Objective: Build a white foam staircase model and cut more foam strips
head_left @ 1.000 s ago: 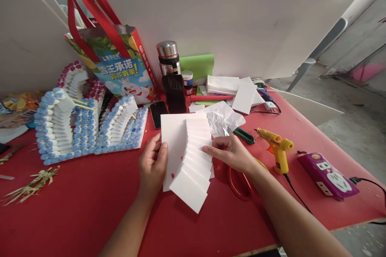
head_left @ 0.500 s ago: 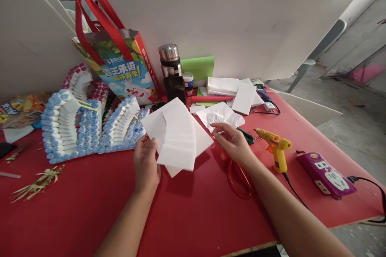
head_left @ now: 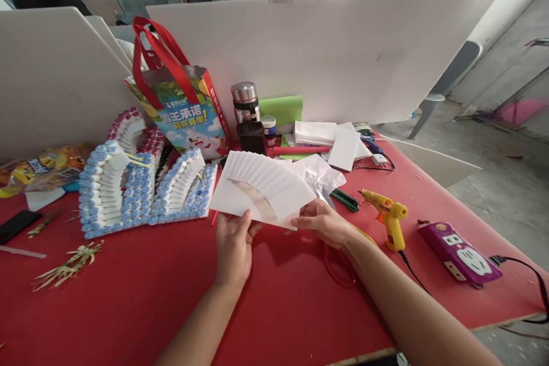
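Observation:
Both hands hold a white foam board with a fan of overlapping white strips (head_left: 266,186) glued on it, lifted and tilted above the red table (head_left: 128,309). My left hand (head_left: 234,243) grips its near edge, thumb on top. At the board's right near corner my right hand (head_left: 323,222) pinches it. Red-handled scissors (head_left: 338,266) lie under my right wrist.
A blue-and-white stepped model (head_left: 141,186) stands at left, a printed bag with red handles (head_left: 180,103) behind it. A yellow glue gun (head_left: 388,217), a purple power strip (head_left: 458,254), a steel flask (head_left: 245,103), foam sheets (head_left: 330,137) and a plastic bag (head_left: 319,171) sit around. White partitions (head_left: 326,51) stand behind.
The white board was lifted off the table and turned, so the fan of strips now runs sideways. My right hand came back onto its corner. The camera tilted upward.

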Demonstrator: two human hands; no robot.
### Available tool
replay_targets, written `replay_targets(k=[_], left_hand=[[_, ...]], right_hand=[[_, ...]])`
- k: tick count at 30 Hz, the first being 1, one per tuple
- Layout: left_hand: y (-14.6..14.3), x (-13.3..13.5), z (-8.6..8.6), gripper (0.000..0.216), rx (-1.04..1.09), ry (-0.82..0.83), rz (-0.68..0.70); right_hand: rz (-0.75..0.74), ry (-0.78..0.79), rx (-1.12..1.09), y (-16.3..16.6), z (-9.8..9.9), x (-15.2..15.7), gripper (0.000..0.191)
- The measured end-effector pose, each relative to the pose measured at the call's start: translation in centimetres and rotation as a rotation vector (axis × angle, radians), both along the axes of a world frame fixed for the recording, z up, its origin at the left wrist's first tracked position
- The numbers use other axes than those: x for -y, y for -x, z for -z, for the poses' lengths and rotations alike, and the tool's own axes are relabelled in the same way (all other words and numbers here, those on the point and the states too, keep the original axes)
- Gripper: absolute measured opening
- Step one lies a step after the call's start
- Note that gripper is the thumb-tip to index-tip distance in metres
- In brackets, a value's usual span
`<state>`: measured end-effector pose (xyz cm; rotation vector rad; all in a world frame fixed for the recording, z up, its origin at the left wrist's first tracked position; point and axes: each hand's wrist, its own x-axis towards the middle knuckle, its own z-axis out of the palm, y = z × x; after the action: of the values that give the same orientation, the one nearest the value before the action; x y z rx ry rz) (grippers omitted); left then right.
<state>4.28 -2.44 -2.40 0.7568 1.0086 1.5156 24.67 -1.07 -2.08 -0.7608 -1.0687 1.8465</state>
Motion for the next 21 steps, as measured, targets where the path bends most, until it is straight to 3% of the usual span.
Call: replay_targets(k=[5, 8, 11, 16, 18, 21], left_hand=[[0.2, 0.5, -0.5, 0.052, -0.009, 0.011, 0.134], [1.3, 0.0, -0.4, 0.047, 0.029, 0.052, 0.245], [3.2, -1.1, -0.3, 0.039, 0.059, 0.141, 0.148], [7.2, -2.3, -1.7, 0.009, 0.111, 0.317, 0.149], [8.4, -2.1, -2.4, 0.028, 0.144, 0.443, 0.404], [9.2, -1.2, -2.7, 0.048, 0.109, 0.505, 0.729]], right_hand=[[0.049, -0.056, 0.035, -0.3, 0.5, -0.2, 0.022], [0.222, -0.062, 0.025, -1.2, 0.6, -0.8, 0.022], [0.364, -0.066, -0.038, -2.3, 0.6, -1.4, 0.024], [0.328, -0.046, -0.009, -3.3, 0.9, -1.7, 0.023], [0.248, -0.051, 0.055, -3.0, 1.1, -1.4, 0.024], [0.128, -0.095, 0.212, -1.9, 1.4, -1.0, 0.015]])
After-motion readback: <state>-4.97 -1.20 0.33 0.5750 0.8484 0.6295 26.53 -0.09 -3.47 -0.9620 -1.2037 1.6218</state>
